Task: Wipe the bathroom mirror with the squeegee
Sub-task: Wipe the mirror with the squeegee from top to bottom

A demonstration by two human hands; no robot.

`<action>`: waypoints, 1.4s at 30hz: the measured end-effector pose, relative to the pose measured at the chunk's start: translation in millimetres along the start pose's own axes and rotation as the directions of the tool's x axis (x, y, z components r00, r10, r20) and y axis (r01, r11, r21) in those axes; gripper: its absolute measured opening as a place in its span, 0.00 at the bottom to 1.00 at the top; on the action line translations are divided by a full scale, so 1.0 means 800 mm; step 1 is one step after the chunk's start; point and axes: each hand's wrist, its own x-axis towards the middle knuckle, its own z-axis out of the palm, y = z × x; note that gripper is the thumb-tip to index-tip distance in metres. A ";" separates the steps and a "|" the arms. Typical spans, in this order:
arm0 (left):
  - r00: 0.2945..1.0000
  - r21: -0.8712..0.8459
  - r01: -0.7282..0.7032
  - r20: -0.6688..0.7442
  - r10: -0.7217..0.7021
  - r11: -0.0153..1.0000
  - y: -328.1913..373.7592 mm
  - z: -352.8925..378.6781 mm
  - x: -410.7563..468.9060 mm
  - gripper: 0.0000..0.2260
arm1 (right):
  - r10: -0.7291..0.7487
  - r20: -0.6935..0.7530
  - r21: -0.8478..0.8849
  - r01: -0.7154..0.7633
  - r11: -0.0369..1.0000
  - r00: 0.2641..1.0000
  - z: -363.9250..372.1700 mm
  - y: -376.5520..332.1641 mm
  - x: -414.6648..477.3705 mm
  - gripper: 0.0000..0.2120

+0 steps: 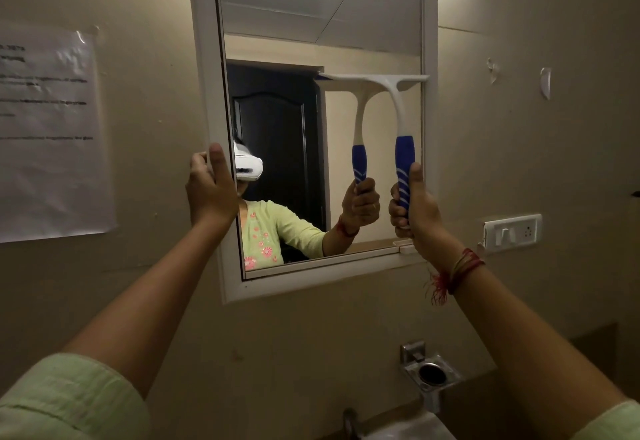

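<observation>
The bathroom mirror [277, 24] hangs on the wall in a white frame [204, 69]. A squeegee [398, 107] with a white head and a blue handle stands upright against the glass on the right side. Its blade lies level at about mid-height and reaches the right frame edge. My right hand [412, 207] grips the blue handle, thumb up along it. My left hand [209, 187] holds the left edge of the frame, with the thumb on its front and the fingers behind. The glass reflects the squeegee and the person.
A paper notice [48, 128] is taped to the wall at left. A white switch and socket plate [512, 232] sits on the wall at right. Below the mirror are a metal holder [429, 374] and the top of a tap [351, 420] over a basin.
</observation>
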 end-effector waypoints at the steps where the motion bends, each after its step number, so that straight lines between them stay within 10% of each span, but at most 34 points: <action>1: 1.000 -0.002 -0.002 0.002 0.002 1.000 0.000 0.000 0.000 0.22 | 0.001 0.002 0.004 -0.001 1.000 1.000 -0.001 0.004 -0.002 0.24; 36: 0.998 0.110 0.026 -0.061 -0.019 0.994 -0.004 0.005 0.003 0.24 | 0.112 0.054 -0.081 -0.107 0.991 0.992 -0.054 0.110 -0.068 0.25; 42: 0.999 0.104 0.017 -0.047 -0.012 0.994 -0.002 0.005 0.003 0.18 | 0.113 0.070 -0.117 -0.104 0.988 0.991 -0.070 0.132 -0.087 0.39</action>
